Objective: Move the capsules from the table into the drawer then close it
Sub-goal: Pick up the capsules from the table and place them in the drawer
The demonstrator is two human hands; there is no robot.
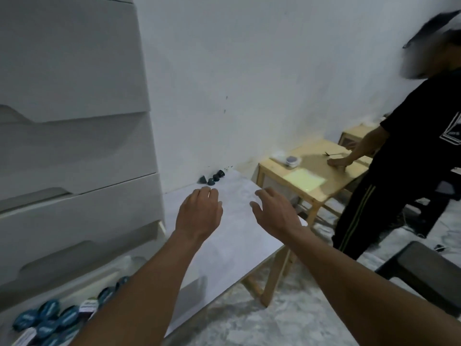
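Note:
Several small dark capsules (212, 177) lie in a cluster at the far end of the white table (232, 236), close to the wall. My left hand (199, 213) hovers over the table just short of them, fingers slightly curled and holding nothing. My right hand (274, 211) is beside it to the right, fingers spread, also holding nothing. At the lower left the bottom drawer (74, 300) of the white cabinet (74, 151) stands pulled out, with several blue-topped capsules (50, 318) inside it.
Another person in black (399, 176) stands at the right, leaning on a low wooden table (316, 176) with a yellow sheet and a small dish. A dark stool (429, 268) is at the right edge. The floor is marbled grey.

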